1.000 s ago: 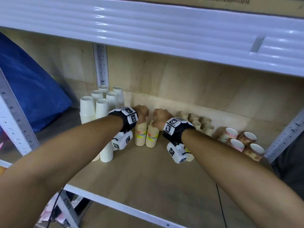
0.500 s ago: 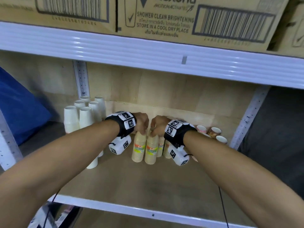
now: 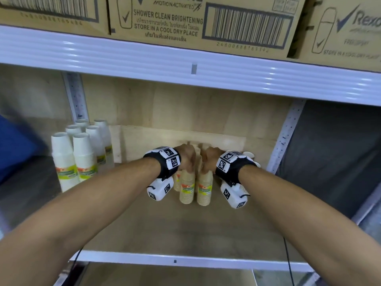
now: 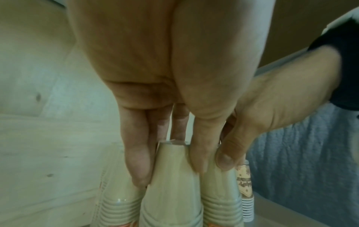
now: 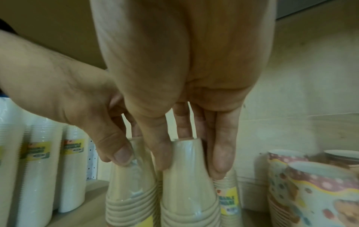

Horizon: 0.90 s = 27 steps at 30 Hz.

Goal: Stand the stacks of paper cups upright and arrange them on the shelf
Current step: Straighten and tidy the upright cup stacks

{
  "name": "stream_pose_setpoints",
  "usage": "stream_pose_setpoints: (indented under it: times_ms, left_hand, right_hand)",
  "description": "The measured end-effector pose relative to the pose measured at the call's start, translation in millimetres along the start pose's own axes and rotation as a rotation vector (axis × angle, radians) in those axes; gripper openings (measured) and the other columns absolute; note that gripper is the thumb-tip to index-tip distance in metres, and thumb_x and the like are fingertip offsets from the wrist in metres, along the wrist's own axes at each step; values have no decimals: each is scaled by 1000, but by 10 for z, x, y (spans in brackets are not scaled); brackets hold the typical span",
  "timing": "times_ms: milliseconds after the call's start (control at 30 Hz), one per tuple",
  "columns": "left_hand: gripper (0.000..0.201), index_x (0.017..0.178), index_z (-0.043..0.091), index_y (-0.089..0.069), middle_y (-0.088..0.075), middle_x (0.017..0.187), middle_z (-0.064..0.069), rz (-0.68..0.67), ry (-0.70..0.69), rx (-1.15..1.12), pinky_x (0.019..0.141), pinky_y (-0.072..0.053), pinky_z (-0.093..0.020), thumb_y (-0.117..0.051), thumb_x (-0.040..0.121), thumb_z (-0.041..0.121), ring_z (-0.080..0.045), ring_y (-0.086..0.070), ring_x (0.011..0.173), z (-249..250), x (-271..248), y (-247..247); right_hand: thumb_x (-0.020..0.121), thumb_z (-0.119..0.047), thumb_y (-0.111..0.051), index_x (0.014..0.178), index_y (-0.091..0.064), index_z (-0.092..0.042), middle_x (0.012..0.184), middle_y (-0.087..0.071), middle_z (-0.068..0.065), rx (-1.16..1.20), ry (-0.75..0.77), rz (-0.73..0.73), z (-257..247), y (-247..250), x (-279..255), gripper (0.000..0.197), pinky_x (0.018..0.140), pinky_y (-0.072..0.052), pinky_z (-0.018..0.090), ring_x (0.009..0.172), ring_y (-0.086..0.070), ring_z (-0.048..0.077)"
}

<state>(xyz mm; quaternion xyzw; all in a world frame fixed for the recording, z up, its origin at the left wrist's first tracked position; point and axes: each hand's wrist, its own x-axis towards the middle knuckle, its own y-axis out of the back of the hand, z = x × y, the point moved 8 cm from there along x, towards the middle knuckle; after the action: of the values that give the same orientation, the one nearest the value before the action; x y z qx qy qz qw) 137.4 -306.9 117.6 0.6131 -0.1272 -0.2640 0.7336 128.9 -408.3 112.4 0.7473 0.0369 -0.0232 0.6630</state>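
Now both hands work side by side at the middle of the wooden shelf board, each taking one sleeve of tan paper cups by its narrow top. The left hand holds the left tan stack: in the left wrist view its thumb and fingers are clamped on either side of the topmost upturned cup. The right hand does the same with the right tan stack; in the right wrist view its thumb and fingers pinch the crown of that stack.

Gripping high makes sense, in my judgement: the cups stand upside down, so the slim end is the only part one hand can close round, and steering from the top shows at once whether a stack stands true. Both stacks stand upright and nearly touch, with at least one more tan stack close behind; whether their bases rest on the board I cannot tell for certain, though they look set down.

Kinds are grouped. The white cup stacks stand upright at the left end beside the metal upright, and the patterned cups sit at the right. Overhead, cardboard cartons rest on the upper shelf, leaving limited headroom.
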Motion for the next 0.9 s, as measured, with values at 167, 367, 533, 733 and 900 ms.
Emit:
stream_pose_setpoints:
  times_ms: [167,367,533,733,900]
  left_hand:
    - [14,93,14,-67,-68,100,-3,36,-31,1,65,-46,-26,-75,83,20,-18,-62,84,137,150,-87]
    - [29,110,12,-69,-69,106,-4,40,-21,-6,75,-53,-29,-75,83,21,-21,-65,93,161,325,-170]
    - [25,105,10,-70,-70,100,-6,26,-30,2,70,-51,-29,-74,83,23,-22,-67,91,162,409,-211]
    - [24,96,6,-67,-69,97,-10,18,-39,31,64,-47,-31,-74,82,25,-25,-65,89,175,486,-214]
    - [25,99,9,-69,-70,96,-8,14,-46,48,69,-53,-32,-75,81,25,-24,-66,88,166,544,-207]
  right_hand:
    - [79,-21,-70,98,-64,-13,85,-60,-2,-13,-60,18,326,-116,144,22,53,-40,19,73,-61,16]
    - [64,-22,-74,76,-54,-24,83,-63,-3,-13,-117,46,554,-244,416,23,61,-51,26,74,-64,17]
    - [68,-23,-70,74,-53,-24,86,-61,-1,-8,-75,63,519,-263,516,19,66,-54,31,80,-65,24]
    - [85,-23,-60,104,-61,-16,104,-64,3,-58,-72,160,574,-268,602,20,75,-46,29,93,-63,26]
    - [84,-30,-60,94,-56,-23,103,-65,5,30,-32,134,539,-271,657,13,72,-49,31,83,-60,24]
